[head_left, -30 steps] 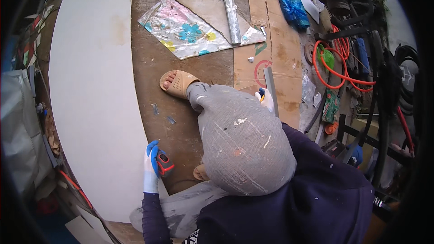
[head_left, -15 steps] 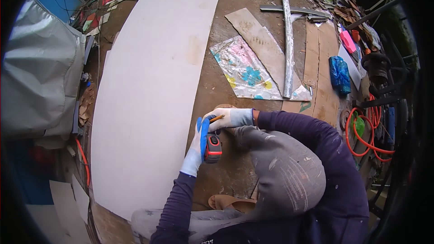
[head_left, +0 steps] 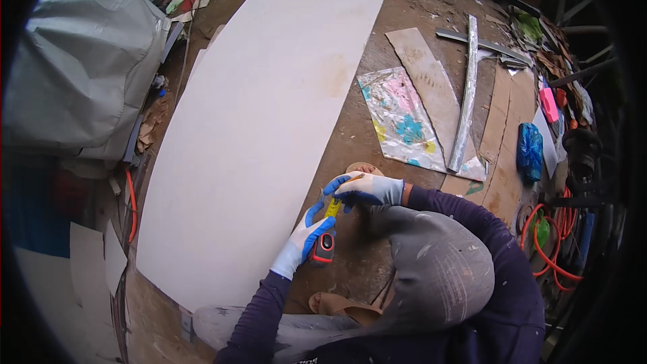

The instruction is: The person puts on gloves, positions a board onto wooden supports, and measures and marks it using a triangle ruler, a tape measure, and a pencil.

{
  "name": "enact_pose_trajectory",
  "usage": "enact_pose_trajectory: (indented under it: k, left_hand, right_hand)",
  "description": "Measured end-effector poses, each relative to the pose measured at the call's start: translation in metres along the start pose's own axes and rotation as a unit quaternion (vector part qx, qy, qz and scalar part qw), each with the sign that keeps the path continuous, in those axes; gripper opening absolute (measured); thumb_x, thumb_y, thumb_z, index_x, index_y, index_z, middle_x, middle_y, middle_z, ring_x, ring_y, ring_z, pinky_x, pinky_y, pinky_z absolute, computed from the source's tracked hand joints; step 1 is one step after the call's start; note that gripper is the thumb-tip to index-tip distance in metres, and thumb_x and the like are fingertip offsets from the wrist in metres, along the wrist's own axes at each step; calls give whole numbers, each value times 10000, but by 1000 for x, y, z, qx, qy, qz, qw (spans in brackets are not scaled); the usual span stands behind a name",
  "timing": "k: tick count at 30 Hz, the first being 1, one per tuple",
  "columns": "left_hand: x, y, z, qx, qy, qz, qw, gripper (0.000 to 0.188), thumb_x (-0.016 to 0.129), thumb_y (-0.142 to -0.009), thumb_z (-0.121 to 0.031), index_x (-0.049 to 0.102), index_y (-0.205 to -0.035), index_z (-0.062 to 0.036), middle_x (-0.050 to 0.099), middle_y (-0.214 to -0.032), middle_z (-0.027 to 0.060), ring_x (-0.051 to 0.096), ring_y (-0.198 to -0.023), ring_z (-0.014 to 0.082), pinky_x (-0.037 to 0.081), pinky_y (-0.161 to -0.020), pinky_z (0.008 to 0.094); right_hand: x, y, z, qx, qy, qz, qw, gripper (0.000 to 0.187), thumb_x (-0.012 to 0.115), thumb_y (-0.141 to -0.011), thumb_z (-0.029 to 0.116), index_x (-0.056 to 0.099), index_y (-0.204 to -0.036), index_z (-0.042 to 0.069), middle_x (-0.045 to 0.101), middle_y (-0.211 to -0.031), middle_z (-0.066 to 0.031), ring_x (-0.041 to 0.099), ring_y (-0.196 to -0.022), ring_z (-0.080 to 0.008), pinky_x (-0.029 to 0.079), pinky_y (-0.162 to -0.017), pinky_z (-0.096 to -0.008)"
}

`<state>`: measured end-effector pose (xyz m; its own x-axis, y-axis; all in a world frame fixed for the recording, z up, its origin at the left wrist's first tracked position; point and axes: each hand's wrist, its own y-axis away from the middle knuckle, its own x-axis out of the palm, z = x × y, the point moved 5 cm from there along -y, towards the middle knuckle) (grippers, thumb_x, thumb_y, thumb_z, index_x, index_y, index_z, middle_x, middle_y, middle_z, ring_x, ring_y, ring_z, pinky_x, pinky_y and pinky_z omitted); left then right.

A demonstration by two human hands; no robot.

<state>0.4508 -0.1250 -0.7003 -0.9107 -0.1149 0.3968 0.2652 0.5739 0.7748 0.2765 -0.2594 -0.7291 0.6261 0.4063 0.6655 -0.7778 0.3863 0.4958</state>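
Observation:
My left hand [head_left: 304, 234], in a white and blue glove, is closed on a red and black tape measure [head_left: 323, 249]. A short length of yellow blade [head_left: 333, 207] shows between the case and my right hand [head_left: 372, 189]. That hand, gloved alike, is closed with a pencil [head_left: 355, 178] sticking out over its fingers. Its fingertips are at the blade's end, but their exact grip on it is hard to make out. Both hands are at the right edge of a large white sheet [head_left: 249, 114] lying on the ground.
Right of the sheet lie a flowered plastic piece [head_left: 397, 121], a worn board strip [head_left: 424, 74] and crossed metal bars [head_left: 467, 94]. Cardboard [head_left: 502, 135], a blue package [head_left: 530, 152] and an orange hose [head_left: 539, 243] lie farther right. A silver cover [head_left: 87, 61] stands at left.
The yellow blade now shows out of the tape measure, and my hands are farther apart. In the picture, the sheet and other ground objects have shifted right and tilted as the view moved.

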Motion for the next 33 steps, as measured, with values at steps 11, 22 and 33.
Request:
enact_pose_trajectory:
  k: [11, 22, 33]
  left_hand:
    - [-140, 142, -36, 13, -260, -55, 964, 412, 679, -1038, -361, 708, -1240, -4, 745, -992, 50, 685, -900, 117, 553, -842, 282]
    - [-238, 329, -55, -59, -461, -306, 831, 358, 647, -992, -371, 764, -1117, -56, 739, -908, 76, 671, -813, 162, 549, -797, 309]
    - [-292, 468, 107, -33, -230, -410, 882, 298, 701, -973, -301, 724, -1021, -8, 716, -869, 48, 651, -713, 126, 546, -689, 297]
  right_hand:
    - [3, 12, 133, -131, 98, -78, 983, 280, 673, -1005, 204, 668, -1259, 87, 662, -1092, -19, 674, -981, -167, 582, -843, -348]
    - [188, -99, 139, -151, 799, 200, 547, 166, 723, -895, 86, 701, -1046, 21, 706, -986, -166, 696, -901, -360, 564, -863, -424]
    - [358, -155, 6, -319, 707, 370, 512, 275, 710, -999, 242, 684, -1166, 24, 696, -1056, -171, 716, -941, -348, 592, -844, -429]
